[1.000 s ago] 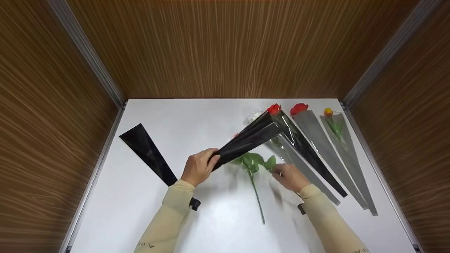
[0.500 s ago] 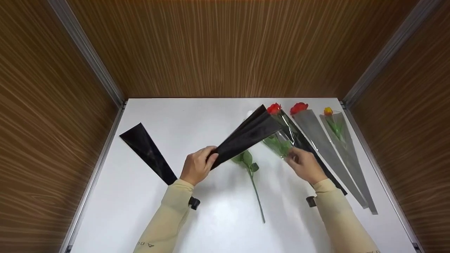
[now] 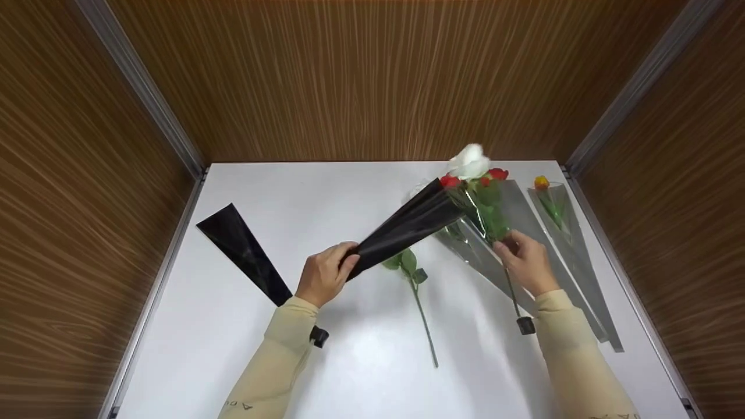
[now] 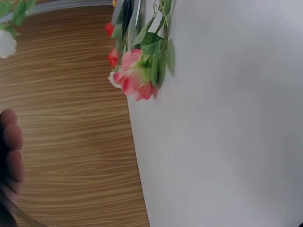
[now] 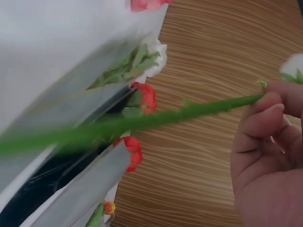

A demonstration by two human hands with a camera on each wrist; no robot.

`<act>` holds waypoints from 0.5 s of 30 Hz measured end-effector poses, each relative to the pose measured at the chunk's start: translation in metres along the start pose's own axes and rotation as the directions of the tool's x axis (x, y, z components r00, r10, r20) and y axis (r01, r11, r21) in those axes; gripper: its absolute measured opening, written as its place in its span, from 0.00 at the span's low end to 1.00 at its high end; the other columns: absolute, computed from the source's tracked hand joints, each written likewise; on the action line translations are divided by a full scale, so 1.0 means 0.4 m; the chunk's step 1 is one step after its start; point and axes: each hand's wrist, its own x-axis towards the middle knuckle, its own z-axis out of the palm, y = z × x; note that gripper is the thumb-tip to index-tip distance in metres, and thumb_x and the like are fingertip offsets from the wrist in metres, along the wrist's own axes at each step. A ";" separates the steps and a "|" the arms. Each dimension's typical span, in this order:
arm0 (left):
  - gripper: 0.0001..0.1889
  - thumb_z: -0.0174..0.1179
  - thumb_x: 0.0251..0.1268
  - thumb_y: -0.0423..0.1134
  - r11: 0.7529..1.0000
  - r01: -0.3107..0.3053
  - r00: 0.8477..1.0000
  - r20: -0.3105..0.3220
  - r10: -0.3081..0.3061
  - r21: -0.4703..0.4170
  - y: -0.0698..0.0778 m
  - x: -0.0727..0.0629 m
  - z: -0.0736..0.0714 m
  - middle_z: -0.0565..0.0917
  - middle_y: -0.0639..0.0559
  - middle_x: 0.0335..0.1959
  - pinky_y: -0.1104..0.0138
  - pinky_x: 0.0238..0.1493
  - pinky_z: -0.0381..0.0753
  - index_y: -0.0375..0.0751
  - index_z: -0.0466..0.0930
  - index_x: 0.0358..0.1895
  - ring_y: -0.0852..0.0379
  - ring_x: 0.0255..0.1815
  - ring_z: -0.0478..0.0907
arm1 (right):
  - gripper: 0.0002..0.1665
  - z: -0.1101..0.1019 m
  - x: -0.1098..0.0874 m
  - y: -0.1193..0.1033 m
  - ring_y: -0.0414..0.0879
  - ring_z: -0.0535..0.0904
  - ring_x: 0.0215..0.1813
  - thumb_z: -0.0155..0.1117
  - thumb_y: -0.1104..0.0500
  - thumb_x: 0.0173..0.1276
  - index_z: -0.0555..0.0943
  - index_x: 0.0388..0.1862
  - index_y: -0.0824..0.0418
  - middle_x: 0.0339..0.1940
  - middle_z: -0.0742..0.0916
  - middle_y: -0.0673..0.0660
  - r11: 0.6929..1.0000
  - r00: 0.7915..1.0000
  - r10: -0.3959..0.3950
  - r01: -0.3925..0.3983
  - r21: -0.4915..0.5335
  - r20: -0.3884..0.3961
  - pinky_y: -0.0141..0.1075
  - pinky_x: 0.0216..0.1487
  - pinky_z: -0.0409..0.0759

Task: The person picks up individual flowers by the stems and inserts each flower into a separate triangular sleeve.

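In the head view my left hand (image 3: pixel 326 273) grips the narrow end of a black cone-shaped flower sleeve (image 3: pixel 401 233), its wide mouth slanting up to the right. My right hand (image 3: pixel 529 262) pinches the green stem (image 5: pixel 189 113) of a white rose (image 3: pixel 468 163), held upright with its bloom near the sleeve's mouth. Green leaves sit below the bloom. Under the sleeve lies a loose flower whose stem (image 3: pixel 425 323) points toward me; its pink bloom (image 4: pixel 135 78) shows in the left wrist view. Only fingertips (image 4: pixel 13 139) of my left hand appear there.
A second black sleeve (image 3: pixel 247 253) lies at the left of the white table (image 3: pixel 279 186). Several wrapped flowers lie side by side at the right, among them a yellow-orange tulip (image 3: pixel 541 182) in a grey sleeve (image 3: pixel 576 273). Wood-grain walls (image 3: pixel 372 81) enclose the back and sides.
My right hand has moved right and up, lifting the white rose from the table behind the sleeve until its bloom stands above the red flowers. My left hand and sleeve have barely shifted.
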 end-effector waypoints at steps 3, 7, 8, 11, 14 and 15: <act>0.13 0.55 0.72 0.44 1.000 0.006 1.000 0.019 -0.006 0.010 -0.002 -0.001 0.006 0.85 0.51 0.45 0.62 0.44 0.81 0.43 0.80 0.52 0.56 0.44 0.83 | 0.08 -0.016 0.009 -0.007 0.41 0.76 0.20 0.62 0.62 0.69 0.79 0.35 0.69 0.21 0.81 0.61 0.994 0.999 0.027 -0.023 0.105 -0.032 0.26 0.21 0.72; 0.14 0.54 0.73 0.46 0.999 0.011 0.998 0.057 -0.013 0.035 -0.004 -0.006 0.014 0.85 0.52 0.44 0.61 0.43 0.81 0.44 0.79 0.54 0.56 0.44 0.83 | 0.09 -0.033 0.017 -0.017 0.39 0.78 0.20 0.59 0.67 0.69 0.76 0.39 0.76 0.23 0.81 0.61 0.945 0.993 0.101 -0.074 0.317 -0.067 0.28 0.22 0.77; 0.15 0.53 0.73 0.47 0.999 0.013 0.998 0.065 -0.015 0.039 -0.004 -0.008 0.015 0.84 0.52 0.44 0.61 0.43 0.80 0.45 0.79 0.54 0.56 0.43 0.83 | 0.09 -0.038 0.018 -0.022 0.39 0.79 0.20 0.58 0.69 0.69 0.75 0.40 0.77 0.24 0.81 0.60 0.922 0.989 0.125 -0.086 0.377 -0.078 0.29 0.23 0.78; 0.15 0.53 0.73 0.48 0.998 0.014 0.996 0.091 -0.019 0.056 -0.005 -0.012 0.017 0.84 0.53 0.41 0.60 0.40 0.80 0.46 0.79 0.54 0.56 0.40 0.82 | 0.07 -0.050 0.022 -0.033 0.41 0.80 0.22 0.57 0.70 0.69 0.73 0.41 0.76 0.25 0.80 0.57 0.850 0.977 0.188 -0.111 0.516 -0.099 0.30 0.25 0.80; 0.16 0.51 0.73 0.49 0.997 0.008 0.992 0.122 -0.016 0.072 -0.007 -0.017 0.018 0.83 0.54 0.39 0.59 0.38 0.80 0.46 0.78 0.54 0.56 0.36 0.81 | 0.07 -0.061 0.023 -0.049 0.42 0.81 0.23 0.58 0.68 0.69 0.73 0.41 0.72 0.26 0.81 0.56 0.762 0.965 0.240 -0.121 0.636 -0.105 0.31 0.27 0.81; 0.16 0.51 0.74 0.49 0.997 0.005 0.991 0.135 -0.016 0.082 -0.008 -0.018 0.018 0.83 0.54 0.37 0.59 0.38 0.79 0.46 0.78 0.54 0.56 0.35 0.81 | 0.07 -0.063 0.022 -0.052 0.43 0.81 0.24 0.59 0.68 0.69 0.73 0.41 0.71 0.27 0.82 0.56 0.736 0.963 0.247 -0.114 0.667 -0.108 0.31 0.28 0.81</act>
